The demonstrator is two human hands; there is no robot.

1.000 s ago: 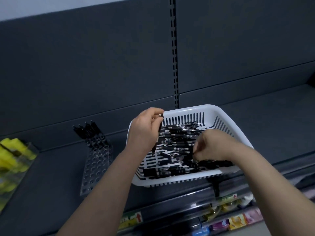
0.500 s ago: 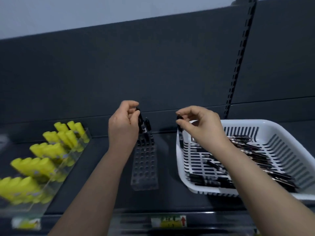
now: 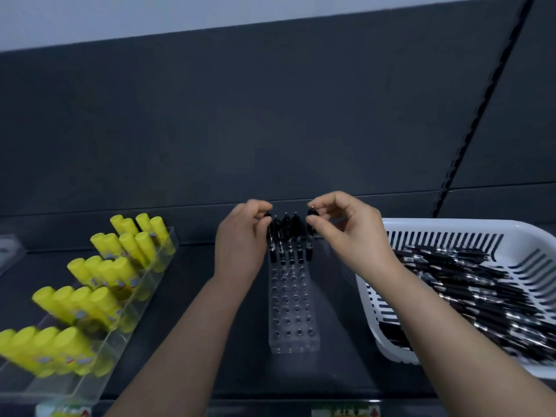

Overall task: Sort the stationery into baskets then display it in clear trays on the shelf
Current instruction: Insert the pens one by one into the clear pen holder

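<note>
At the lower left of the frame a clear tiered tray [image 3: 156, 267] holds rows of yellow glue sticks [image 3: 102, 299] standing tilted. In the centre, on the dark shelf [image 3: 192, 350], a clear pen holder [image 3: 293, 326] with rows of holes stands upright, its back row filled with black pens [image 3: 287, 233]. The left hand [image 3: 240, 242] pinches the leftmost pen at its top, and the right hand [image 3: 350, 233] pinches the rightmost pen [image 3: 310, 239] (both with fingertips closed on the caps). At the right, a white slotted basket [image 3: 451, 230] holds a heap of loose black pens [image 3: 481, 296].
</note>
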